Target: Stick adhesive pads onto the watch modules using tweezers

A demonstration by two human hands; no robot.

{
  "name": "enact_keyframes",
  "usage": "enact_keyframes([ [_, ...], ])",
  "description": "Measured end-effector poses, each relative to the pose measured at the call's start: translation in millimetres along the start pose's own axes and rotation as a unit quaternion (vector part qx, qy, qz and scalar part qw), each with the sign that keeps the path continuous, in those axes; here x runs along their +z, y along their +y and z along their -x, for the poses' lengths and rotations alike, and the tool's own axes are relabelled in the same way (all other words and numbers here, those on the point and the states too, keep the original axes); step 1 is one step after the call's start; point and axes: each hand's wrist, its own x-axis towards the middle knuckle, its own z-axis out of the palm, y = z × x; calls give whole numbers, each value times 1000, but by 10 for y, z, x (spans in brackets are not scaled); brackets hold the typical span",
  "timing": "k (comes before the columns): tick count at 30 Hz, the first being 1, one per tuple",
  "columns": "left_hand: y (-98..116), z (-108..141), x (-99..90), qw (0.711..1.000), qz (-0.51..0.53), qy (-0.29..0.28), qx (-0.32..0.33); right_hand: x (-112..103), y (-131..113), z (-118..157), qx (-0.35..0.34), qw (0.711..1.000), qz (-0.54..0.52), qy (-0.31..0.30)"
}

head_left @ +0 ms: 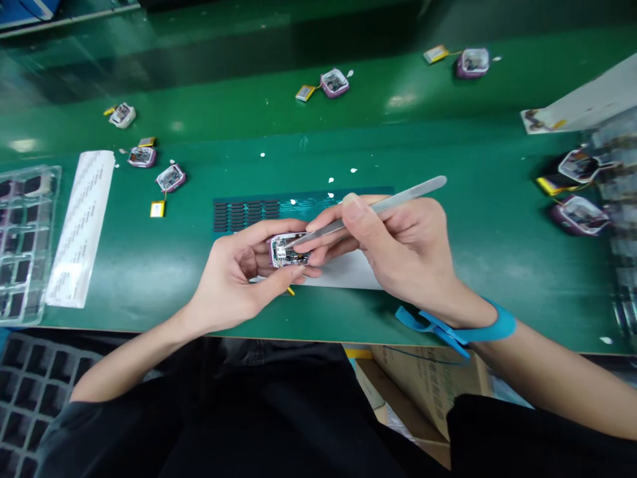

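Observation:
My left hand (239,279) is closed around the edges of a small open device housing (283,255), its circuit board facing up. A bit of yellow shows under my left thumb, probably part of a battery. In my right hand (398,242) a pair of metal tweezers (413,193) is pinched, with the tips pointing down at a white label on the board. Whether the tips touch it I cannot tell. Behind both hands lies a sheet of dark strips (246,214), partly covered by my fingers. A blue wrist strap (497,323) circles my right wrist.
Several open housings with batteries lie around the green table (164,265), among them a purple one (335,83) at the back. On the left are a printed label sheet (82,226) and a clear tray (50,199). More housings (582,214) sit at right. Below stands a cardboard box (423,378).

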Motion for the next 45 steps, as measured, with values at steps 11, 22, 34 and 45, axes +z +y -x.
enact_keyframes([
  [11, -24, -1, 57, 999, -16, 27, 17, 3, -3, 9, 5, 999, 43, 17],
  [22, -16, 8, 59, 998, -14, 19, 53, 42, 21, 35, -32, 999, 30, 18],
  [34, -60, 1, -39, 1000, 2, 15, -3, 86, 61, 116, -79, 991, 101, 50],
  [45, 51, -25, -421, 953, -286, 60, 78, -81, 146, -44, -94, 975, 185, 78],
])
